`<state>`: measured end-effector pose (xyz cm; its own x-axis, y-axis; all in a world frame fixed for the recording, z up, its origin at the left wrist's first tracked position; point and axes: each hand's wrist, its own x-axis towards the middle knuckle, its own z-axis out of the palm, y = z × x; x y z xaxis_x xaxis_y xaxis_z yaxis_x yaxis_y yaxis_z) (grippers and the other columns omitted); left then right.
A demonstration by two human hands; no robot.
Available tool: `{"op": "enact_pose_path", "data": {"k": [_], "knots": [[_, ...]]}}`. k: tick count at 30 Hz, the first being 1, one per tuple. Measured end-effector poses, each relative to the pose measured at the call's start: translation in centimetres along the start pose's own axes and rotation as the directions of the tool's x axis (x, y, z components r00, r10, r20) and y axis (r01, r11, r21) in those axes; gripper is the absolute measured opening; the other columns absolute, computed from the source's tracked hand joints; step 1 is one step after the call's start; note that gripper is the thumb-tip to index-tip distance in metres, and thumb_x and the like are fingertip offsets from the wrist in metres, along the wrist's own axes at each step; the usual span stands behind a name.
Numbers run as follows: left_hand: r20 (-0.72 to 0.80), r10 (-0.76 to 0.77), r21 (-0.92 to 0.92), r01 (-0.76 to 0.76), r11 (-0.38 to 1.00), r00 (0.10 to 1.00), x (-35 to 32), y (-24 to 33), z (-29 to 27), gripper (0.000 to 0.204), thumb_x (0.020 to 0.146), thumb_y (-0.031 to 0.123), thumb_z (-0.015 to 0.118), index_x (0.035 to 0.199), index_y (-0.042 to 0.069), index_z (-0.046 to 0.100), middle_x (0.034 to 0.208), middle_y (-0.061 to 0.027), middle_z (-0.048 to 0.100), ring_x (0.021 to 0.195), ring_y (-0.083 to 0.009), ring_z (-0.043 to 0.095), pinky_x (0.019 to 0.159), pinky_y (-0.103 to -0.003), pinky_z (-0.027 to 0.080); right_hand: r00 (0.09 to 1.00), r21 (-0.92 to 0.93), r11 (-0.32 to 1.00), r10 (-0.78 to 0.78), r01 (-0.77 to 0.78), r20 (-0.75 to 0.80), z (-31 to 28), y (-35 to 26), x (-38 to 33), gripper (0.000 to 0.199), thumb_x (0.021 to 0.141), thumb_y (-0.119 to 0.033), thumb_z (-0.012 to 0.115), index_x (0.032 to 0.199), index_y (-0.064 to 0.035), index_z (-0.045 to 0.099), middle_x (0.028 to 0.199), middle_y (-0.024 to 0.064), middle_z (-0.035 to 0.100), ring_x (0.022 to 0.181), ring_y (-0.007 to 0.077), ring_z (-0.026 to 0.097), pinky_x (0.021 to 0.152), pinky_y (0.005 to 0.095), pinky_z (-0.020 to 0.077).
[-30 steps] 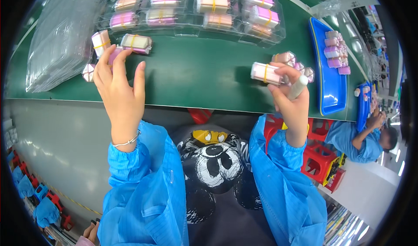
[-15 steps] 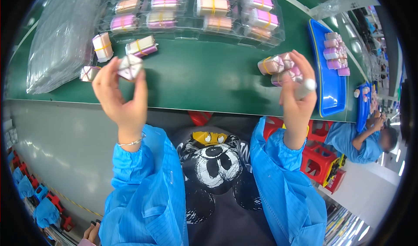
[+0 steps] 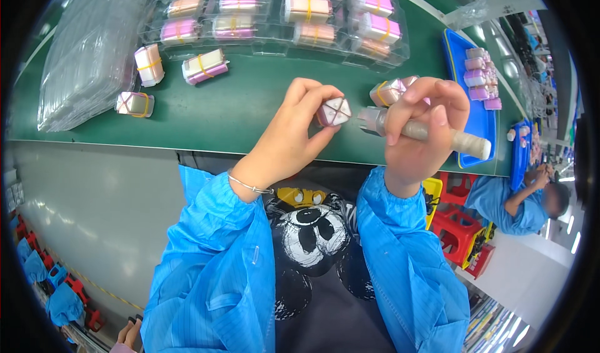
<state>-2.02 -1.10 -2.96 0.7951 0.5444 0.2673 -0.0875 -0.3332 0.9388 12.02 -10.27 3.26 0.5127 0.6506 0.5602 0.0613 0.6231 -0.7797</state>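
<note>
My left hand (image 3: pixel 294 128) is closed around a small pink-and-white banded bundle (image 3: pixel 334 112), whose white end shows thin crossing strands. In my right hand (image 3: pixel 428 122) is a pale stick-shaped tool (image 3: pixel 469 144) with a greyish, see-through flared tip (image 3: pixel 373 120). That tip points left at the bundle, with a small gap between them. Partly behind my right fingers, several banded bundles (image 3: pixel 387 93) rest on the green table. Three more bundles lie at the left: a pink-white one (image 3: pixel 134 104), an upright one (image 3: pixel 149 65) and a cream-and-pink one (image 3: pixel 205 67).
Clear plastic trays (image 3: pixel 275 40) with several bundles stand along the back. A stack of clear trays (image 3: pixel 90 59) is at the left. Right of my hand sits a blue tray (image 3: pixel 475 134) holding bundles. A co-worker in blue (image 3: pixel 512 203) sits farther right.
My left hand has carried its bundle from the left to the middle, near the right hand. My right hand has turned, bringing the tool's flared tip into view, pointing left.
</note>
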Motion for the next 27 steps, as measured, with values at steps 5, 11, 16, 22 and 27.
{"op": "enact_pose_path", "data": {"k": [5,11,16,22,27], "knots": [[0.189,-0.030,-0.051,0.040,0.998,0.982,0.5,0.7,-1.2,0.045,0.082,-0.002,0.065,0.124,0.004,0.052,0.121,-0.0138,0.053,0.111,-0.0295,0.056,0.095,-0.036,0.046,0.993,0.062,0.996,0.054,-0.061,0.107,-0.5,0.5,-0.1,0.023,0.093,-0.019,0.052,0.110,-0.0037,0.047,0.073,0.0141,0.057,0.043,0.0106,0.043,0.039,0.0226,0.0337],[0.233,-0.041,-0.010,0.044,0.999,0.972,0.6,0.6,-1.4,0.047,0.084,-0.001,0.063,0.128,0.004,0.049,0.122,-0.0144,0.054,0.112,-0.0299,0.056,0.095,-0.037,0.046,0.980,0.115,0.985,0.112,-0.132,0.162,-0.5,0.7,0.1,0.023,0.092,-0.019,0.056,0.107,-0.0039,0.047,0.067,0.0123,0.055,0.043,0.0107,0.042,0.038,0.0228,0.0347],[0.231,-0.037,-0.031,0.045,0.999,0.972,0.6,0.4,-1.4,0.046,0.084,0.000,0.063,0.128,0.004,0.048,0.120,-0.0148,0.055,0.110,-0.0311,0.056,0.092,-0.037,0.046,0.983,0.194,0.976,0.063,-0.096,0.171,0.8,0.7,1.2,0.020,0.092,-0.017,0.056,0.105,-0.0030,0.048,0.067,0.0109,0.056,0.044,0.0092,0.043,0.039,0.0216,0.0342],[0.189,0.047,-0.012,-0.046,0.999,0.981,0.4,0.1,-1.2,0.043,0.083,0.000,0.063,0.123,0.002,0.048,0.115,-0.0160,0.054,0.098,-0.0328,0.057,0.084,-0.038,0.048,0.952,0.135,0.962,0.204,-0.239,0.229,1.7,1.5,1.5,0.016,0.092,-0.011,0.053,0.105,-0.0008,0.052,0.068,0.0074,0.056,0.046,0.0059,0.042,0.041,0.0202,0.0329],[0.165,0.129,0.012,-0.132,0.991,0.978,0.3,-0.5,-1.1,0.044,0.083,0.001,0.065,0.123,0.001,0.047,0.114,-0.0167,0.054,0.095,-0.0319,0.058,0.082,-0.038,0.049,0.925,0.063,0.966,0.220,-0.251,0.309,2.4,1.8,1.8,0.012,0.093,-0.004,0.049,0.103,0.0012,0.053,0.068,0.0052,0.054,0.049,0.0049,0.042,0.042,0.0204,0.0327]]}}
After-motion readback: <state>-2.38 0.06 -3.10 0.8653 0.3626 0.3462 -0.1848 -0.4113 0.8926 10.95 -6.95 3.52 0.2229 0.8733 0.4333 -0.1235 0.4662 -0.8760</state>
